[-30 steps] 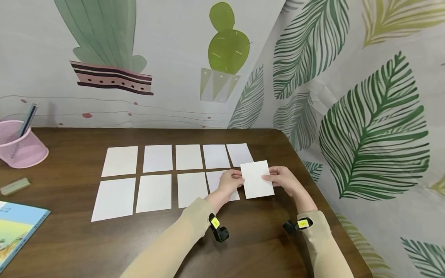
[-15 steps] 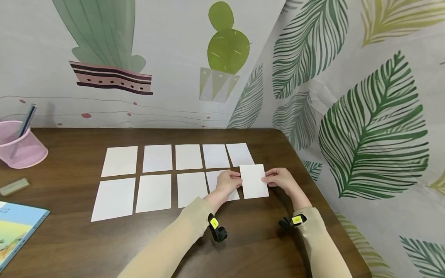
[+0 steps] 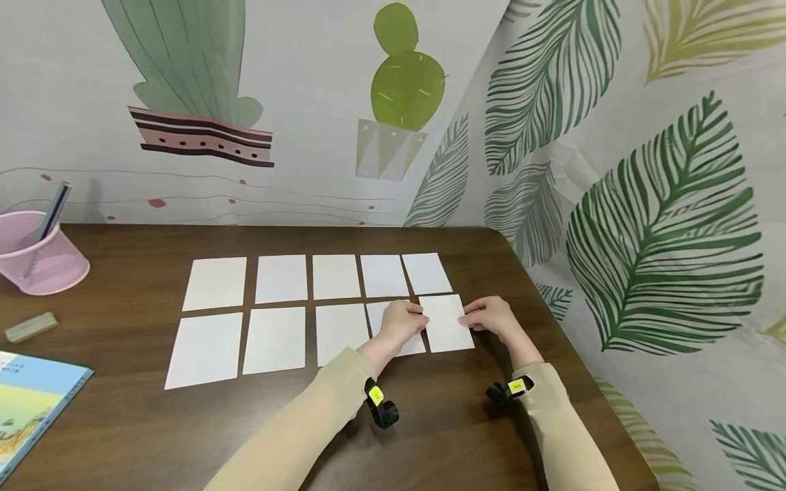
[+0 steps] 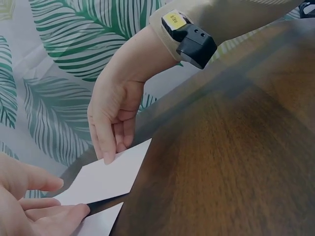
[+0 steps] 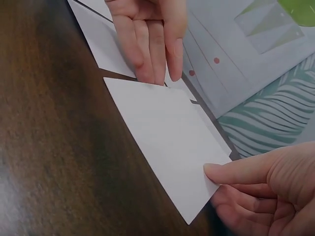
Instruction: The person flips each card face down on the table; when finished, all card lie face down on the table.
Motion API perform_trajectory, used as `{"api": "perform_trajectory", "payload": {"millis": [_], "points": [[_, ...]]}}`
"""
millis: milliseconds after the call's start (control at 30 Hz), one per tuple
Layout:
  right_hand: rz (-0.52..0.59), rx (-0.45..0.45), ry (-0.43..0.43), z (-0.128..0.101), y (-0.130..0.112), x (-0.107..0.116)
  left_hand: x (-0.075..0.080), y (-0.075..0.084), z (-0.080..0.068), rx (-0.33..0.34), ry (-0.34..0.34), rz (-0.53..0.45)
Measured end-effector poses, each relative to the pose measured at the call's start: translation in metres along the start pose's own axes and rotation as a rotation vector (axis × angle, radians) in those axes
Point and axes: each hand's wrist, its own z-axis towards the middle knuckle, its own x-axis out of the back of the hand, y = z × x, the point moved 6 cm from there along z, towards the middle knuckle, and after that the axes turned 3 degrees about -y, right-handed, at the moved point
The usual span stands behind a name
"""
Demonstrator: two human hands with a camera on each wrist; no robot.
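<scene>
In the head view a white paper card lies at the right end of the nearer row of cards. My right hand pinches its right edge, thumb on top and fingers beneath. At the card's left edge is my left hand, its fingers touching that edge. The left wrist view shows the left thumb apart from those fingers. A dark shadow under the card in that view suggests it is slightly raised. The left hand partly covers the neighbouring card.
Two rows of blank white cards, including a far-row card, lie on the brown table. At left are a pink mesh pen holder, a small greenish block and a book. Patterned walls border the table.
The held card has come down and slightly left, in line with the nearer row. My right hand has moved left with it; the left hand has hardly shifted.
</scene>
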Motion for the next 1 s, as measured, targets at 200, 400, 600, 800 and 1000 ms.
{"api": "perform_trajectory", "payload": {"millis": [200, 400, 600, 800, 1000], "points": [[-0.009, 0.002, 0.009, 0.002, 0.002, 0.0, 0.001, 0.0, -0.002, 0.0, -0.005, -0.017], [0.002, 0.004, 0.012, 0.004, 0.004, -0.001, 0.0, -0.003, -0.002, -0.006, -0.015, -0.029], [0.023, 0.012, 0.01, 0.007, 0.005, -0.002, 0.001, -0.003, -0.001, -0.011, -0.018, -0.03], [0.028, 0.014, 0.0, 0.007, 0.006, -0.002, 0.0, -0.004, 0.001, -0.009, -0.022, -0.052], [0.025, 0.058, 0.011, 0.003, -0.006, 0.005, -0.001, -0.004, 0.001, -0.029, -0.093, -0.171]]}}
